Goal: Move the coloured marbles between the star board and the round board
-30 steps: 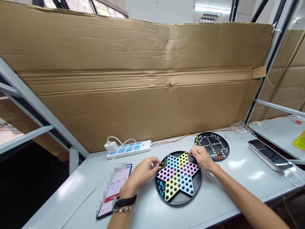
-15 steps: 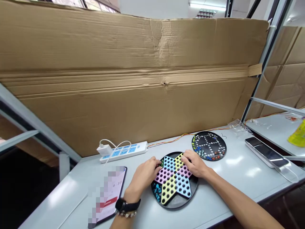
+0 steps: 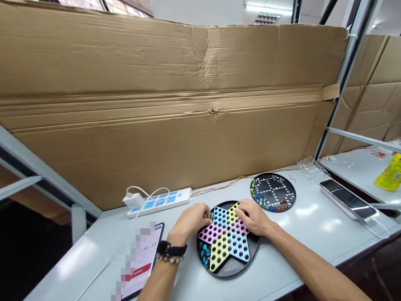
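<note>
A round black Chinese checkers board (image 3: 229,271) with a star of blue, yellow and pink points lies in front of me. My left hand (image 3: 198,216) is at its upper left edge, thumb and fingers closed together beside a pocket of green marbles (image 3: 212,215). Whether a marble is between those fingertips is too small to see. My right hand (image 3: 254,217) rests on the upper right of the board, its curled fingers by the tip of the far yellow point; what they hold, if anything, is hidden. Teal marbles (image 3: 205,253) fill the lower left pocket.
Behind the board sits a second round black board (image 3: 273,190) with coloured marbles along its edge. A tablet (image 3: 142,267) lies to the left, below a white power strip (image 3: 172,200). At the right is a phone (image 3: 349,200) on a white block. Cardboard (image 3: 175,154) walls the back.
My left hand has drawn slightly up and left, away from the pocket of green marbles. The right hand stays in place on the board. The view has shifted a little.
</note>
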A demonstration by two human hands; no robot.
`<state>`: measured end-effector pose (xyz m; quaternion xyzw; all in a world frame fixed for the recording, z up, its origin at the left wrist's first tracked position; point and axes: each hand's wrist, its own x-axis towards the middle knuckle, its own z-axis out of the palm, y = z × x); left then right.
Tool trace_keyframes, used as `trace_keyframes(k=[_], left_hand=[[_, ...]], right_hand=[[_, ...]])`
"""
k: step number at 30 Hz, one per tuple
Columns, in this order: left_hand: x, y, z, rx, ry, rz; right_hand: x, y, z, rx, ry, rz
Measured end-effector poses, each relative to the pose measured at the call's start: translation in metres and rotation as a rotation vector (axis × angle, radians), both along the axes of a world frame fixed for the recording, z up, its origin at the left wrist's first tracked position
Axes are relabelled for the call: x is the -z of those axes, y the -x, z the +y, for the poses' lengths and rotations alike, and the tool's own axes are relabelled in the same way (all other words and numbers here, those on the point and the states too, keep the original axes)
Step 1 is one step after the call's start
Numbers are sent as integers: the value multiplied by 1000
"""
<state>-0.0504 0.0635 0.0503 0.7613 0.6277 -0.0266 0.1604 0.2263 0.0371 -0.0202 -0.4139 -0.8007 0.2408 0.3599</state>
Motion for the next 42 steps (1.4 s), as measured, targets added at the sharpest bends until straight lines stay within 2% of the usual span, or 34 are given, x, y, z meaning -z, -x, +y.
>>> trace_keyframes(k=[14, 23, 32, 42], left_hand=[[-2, -8, -19, 17, -63, -12], [7, -14, -20, 14, -72, 61], [15, 4, -14, 67, -12, -103], [19, 9, -12, 73, -9, -66]], right_hand=[[-1, -1, -1, -6, -3, -27], [-4, -1, -2, 2, -5, -30], [-4, -1, -2, 1, 4, -54], [-4, 0, -1, -4, -22, -5]])
